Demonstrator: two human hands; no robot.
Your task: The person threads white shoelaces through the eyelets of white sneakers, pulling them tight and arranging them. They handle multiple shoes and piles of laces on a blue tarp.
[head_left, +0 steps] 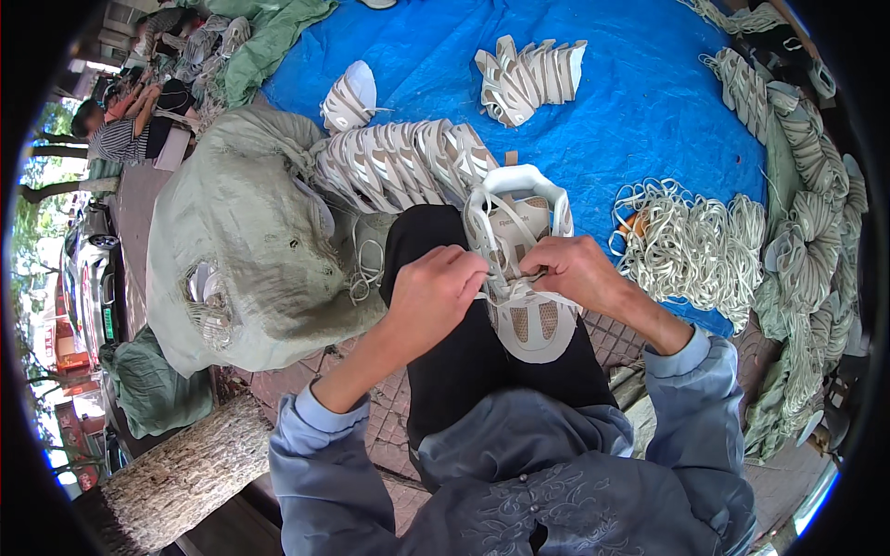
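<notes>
— On the lap, what sits between the two hands?
— A white shoe upper [524, 278], resting on the black trousers [464, 361]. The left hand [436, 292] pinches its lace on one side; the right hand [575, 271] is closed on the lace opposite.
— And around them?
— Beyond the knuckles, a row of uppers [399, 162] on a blue tarp [640, 102]; right of the right hand, a heap of white laces [691, 246].

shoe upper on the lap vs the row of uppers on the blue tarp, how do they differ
The shoe upper on the lap lies alone, open side up; the row of uppers stands packed side by side on edge. The lap one is in both hands, left hand and right hand pinching its white lace; the row lies untouched on the blue tarp. Both are the same white and beige kind.
</notes>
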